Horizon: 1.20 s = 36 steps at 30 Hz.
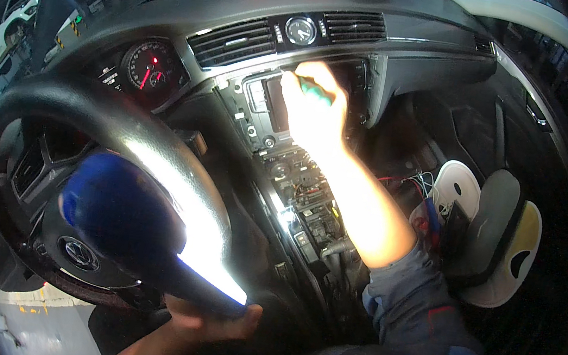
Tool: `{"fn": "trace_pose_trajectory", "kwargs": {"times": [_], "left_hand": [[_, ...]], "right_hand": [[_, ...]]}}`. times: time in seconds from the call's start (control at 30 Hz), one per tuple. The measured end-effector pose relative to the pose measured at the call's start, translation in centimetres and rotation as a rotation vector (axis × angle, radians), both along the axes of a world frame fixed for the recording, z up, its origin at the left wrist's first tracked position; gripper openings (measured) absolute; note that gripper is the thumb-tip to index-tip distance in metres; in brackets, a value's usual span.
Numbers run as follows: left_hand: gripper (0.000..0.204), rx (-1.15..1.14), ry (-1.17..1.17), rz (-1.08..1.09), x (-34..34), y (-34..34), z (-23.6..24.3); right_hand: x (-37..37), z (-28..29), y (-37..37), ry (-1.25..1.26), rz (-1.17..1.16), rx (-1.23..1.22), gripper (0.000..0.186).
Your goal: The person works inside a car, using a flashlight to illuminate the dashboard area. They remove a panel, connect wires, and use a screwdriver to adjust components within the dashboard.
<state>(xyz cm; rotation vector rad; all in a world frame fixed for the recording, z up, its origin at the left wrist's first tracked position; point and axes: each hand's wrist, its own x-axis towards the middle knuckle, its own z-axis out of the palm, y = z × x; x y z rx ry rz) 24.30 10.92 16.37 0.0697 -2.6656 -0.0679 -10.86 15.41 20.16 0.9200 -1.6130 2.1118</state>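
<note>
My left hand (213, 321), low in front of the steering wheel, is closed around the lower end of a blue work lamp (125, 204). A bright strip glows along the lamp's edge, and its light falls on the wheel rim and on my right arm. My right hand (317, 110) is up at the opened centre console (252, 117), where the trim is off. It is closed around something green (316, 90), perhaps a tool handle; glare and my fingers hide the rest. A dark screen panel (275, 102) sits just left of these fingers.
The steering wheel (105, 106) fills the left side. Exposed wiring and brackets (316, 206) run down the centre tunnel. Several loose parts and a grey-and-white item (497, 232) lie at the right. Air vents (236, 44) and a small clock (300, 31) line the dashboard above.
</note>
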Motion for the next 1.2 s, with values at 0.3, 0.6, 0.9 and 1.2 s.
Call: {"fn": "trace_pose_trajectory", "kwargs": {"times": [0.3,0.6,0.9,1.2], "left_hand": [[0.073,-0.352,0.162,-0.086,0.0,-0.3,-1.0],[0.074,-0.513,0.271,-0.122,-0.2,-0.3,-0.3],[0.071,-0.762,0.370,-0.027,-0.5,-0.2,-1.6],[0.069,0.113,0.242,-0.183,-0.3,-1.0,-0.3]], "right_hand": [[-1.2,0.9,0.7,0.015,-0.037,0.095,0.013],[-2.0,-0.2,0.9,0.026,0.012,0.060,0.017],[-2.5,0.8,1.2,-0.050,0.030,0.063,0.015],[-3.6,0.0,1.7,0.087,0.153,0.138,0.013]]}}
